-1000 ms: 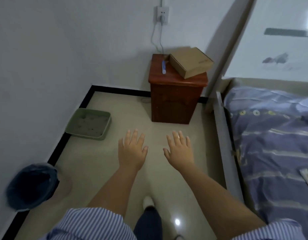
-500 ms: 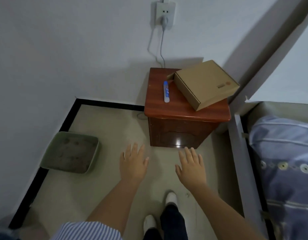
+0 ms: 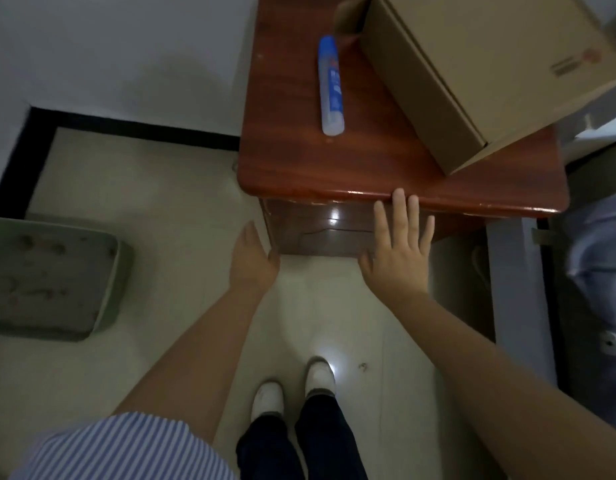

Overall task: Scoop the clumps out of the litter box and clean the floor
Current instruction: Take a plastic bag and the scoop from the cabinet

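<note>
Both our hands, left (image 3: 253,258) and right (image 3: 398,251), are open and empty at the nightstand (image 3: 334,168). Guessing we're after a scoop; the litter box (image 3: 50,278) sits untouched, far left.

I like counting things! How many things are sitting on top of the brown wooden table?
2. A blue tube lies on the nightstand top near its left side, and a cardboard box sits at the right, running past the picture's edge, so more may be hidden.

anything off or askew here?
Cardboard box sits skewed on the wooden nightstand, one corner overhanging its right edge. A small dark speck lies on the floor beside the shoes. Nothing looks spilled.
</note>
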`<control>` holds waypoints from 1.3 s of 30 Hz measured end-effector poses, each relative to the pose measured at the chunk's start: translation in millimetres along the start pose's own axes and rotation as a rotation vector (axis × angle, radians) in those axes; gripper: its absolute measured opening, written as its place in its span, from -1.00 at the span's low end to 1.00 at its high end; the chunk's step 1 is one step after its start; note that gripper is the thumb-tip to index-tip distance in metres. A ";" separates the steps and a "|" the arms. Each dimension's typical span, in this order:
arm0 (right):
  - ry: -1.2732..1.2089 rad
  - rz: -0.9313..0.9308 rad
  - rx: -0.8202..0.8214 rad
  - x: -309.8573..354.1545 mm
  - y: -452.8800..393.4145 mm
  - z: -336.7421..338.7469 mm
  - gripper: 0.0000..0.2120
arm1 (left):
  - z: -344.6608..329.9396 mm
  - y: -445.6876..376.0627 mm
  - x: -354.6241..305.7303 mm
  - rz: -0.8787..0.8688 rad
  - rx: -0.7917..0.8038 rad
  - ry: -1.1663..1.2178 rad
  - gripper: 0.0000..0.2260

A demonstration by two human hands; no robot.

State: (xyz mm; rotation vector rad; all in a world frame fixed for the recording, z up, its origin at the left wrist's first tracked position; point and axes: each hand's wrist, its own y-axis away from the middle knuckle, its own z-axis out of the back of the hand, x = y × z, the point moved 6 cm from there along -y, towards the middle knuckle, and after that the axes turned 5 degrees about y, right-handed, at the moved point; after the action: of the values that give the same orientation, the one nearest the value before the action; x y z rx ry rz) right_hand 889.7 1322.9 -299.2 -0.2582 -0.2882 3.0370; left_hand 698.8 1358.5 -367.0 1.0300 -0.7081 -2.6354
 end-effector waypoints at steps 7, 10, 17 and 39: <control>-0.067 0.001 -0.189 1.9 -0.9 -19.2 -0.35 | -10.0 -26.1 -27.6 -0.123 -0.055 0.545 -0.34; -0.100 -0.007 -0.217 -0.1 1.0 -22.8 -0.33 | -13.1 -33.8 -25.9 -0.134 -0.133 0.553 -0.40; -0.146 -0.025 -0.220 3.3 -0.5 -24.5 -0.33 | -2.6 -38.4 -4.5 0.005 -0.141 0.387 -0.64; -1.163 -1.283 0.740 1.6 119.6 -95.3 -0.83 | -78.8 86.6 68.2 -0.003 0.808 -0.084 -0.43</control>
State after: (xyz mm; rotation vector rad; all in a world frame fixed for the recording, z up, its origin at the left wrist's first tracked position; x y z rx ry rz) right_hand 897.2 1223.0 -414.9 1.2069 0.4571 1.4994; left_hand 705.8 1230.9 -412.2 1.0681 -1.8729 -2.4103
